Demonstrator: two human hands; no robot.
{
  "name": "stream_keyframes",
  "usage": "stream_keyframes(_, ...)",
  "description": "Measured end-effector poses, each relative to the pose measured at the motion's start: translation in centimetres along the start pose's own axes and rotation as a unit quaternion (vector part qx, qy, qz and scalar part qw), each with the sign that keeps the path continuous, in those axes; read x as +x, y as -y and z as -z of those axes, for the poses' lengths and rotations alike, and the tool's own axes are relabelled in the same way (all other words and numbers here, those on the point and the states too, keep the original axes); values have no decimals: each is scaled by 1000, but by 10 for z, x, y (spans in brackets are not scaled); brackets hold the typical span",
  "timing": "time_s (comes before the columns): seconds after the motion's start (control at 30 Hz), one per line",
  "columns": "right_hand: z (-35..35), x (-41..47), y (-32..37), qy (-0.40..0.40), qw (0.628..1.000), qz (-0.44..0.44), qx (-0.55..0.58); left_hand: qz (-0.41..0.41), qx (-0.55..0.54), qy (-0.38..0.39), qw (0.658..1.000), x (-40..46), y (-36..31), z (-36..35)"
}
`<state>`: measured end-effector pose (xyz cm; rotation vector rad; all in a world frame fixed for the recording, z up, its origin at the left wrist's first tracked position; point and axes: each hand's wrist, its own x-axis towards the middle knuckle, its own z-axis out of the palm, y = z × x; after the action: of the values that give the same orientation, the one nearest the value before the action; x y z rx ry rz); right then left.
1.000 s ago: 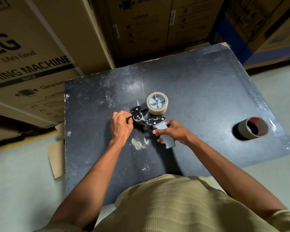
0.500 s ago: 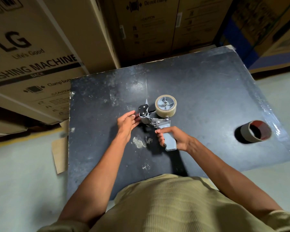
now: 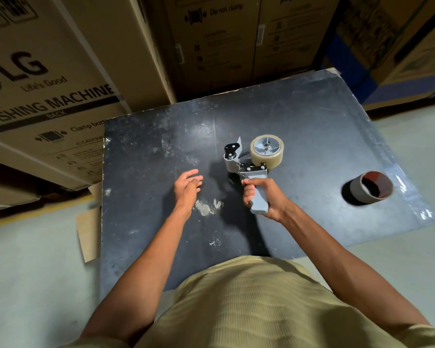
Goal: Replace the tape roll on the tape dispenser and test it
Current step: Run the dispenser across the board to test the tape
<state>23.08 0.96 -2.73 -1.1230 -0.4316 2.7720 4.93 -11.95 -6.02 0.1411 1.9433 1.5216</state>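
Note:
The grey tape dispenser (image 3: 245, 167) stands near the middle of the black table (image 3: 148, 197), with a clear tape roll (image 3: 267, 152) mounted on its wheel. My right hand (image 3: 261, 197) is wrapped around the dispenser's grey handle. My left hand (image 3: 187, 187) hovers over the table to the left of the dispenser, fingers apart, holding nothing and apart from it. An empty cardboard tape core (image 3: 371, 188) with a reddish inside lies at the table's right side.
Large cardboard boxes (image 3: 48, 79) stand close behind and to the left of the table. A loose cardboard scrap (image 3: 88, 229) lies on the floor at the table's left edge. White scuffs mark the tabletop below my left hand.
My left hand has let go of the dispenser's front end and pulled back to the left. My right hand has shifted into a full grip on the handle.

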Motion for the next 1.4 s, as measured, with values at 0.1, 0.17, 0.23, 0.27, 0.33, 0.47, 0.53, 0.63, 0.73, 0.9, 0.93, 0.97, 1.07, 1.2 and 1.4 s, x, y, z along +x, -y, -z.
stream_keyframes(0.1,1,-5,-6,-53,996,53,-45,-56,82,2,995,-9,10,-2)
stream_keyframes(0.17,1,-4,-15,-107,982,115,-105,-87,125,13,988,-16,16,-2)
stream_keyframes(0.23,3,4,-28,-168,938,202,-224,-115,171,18,978,-24,24,0)
stream_keyframes(0.27,5,8,-36,-199,905,236,-292,-128,200,16,971,-28,29,3)
stream_keyframes(0.33,12,14,-50,-254,827,262,-426,-145,256,11,956,-39,36,9)
stream_keyframes(0.47,28,31,-61,-295,756,229,-537,-168,326,31,930,-58,54,26)
stream_keyframes(0.53,46,52,-62,-290,759,221,-539,-191,345,47,918,-63,66,35)
stream_keyframes(0.63,35,43,-61,-300,741,228,-556,-215,364,64,904,-72,74,42)
stream_keyframes(0.73,15,25,-61,-312,734,233,-556,-222,378,81,895,-77,77,46)
stream_keyframes(0.9,10,18,-64,-324,728,233,-558,-221,391,104,887,-80,80,53)
stream_keyframes(0.93,9,15,-66,-326,726,230,-559,-222,395,109,885,-81,82,54)
stream_keyframes(0.97,9,13,-67,-327,724,232,-562,-224,397,113,883,-82,83,54)
stream_keyframes(1.07,12,8,-71,-325,726,222,-564,-227,412,122,874,-82,85,56)
stream_keyframes(1.2,23,3,-78,-320,718,221,-576,-232,443,126,857,-84,89,57)
stream_keyframes(1.4,39,-5,-91,-322,715,228,-577,-218,488,125,836,-91,90,55)
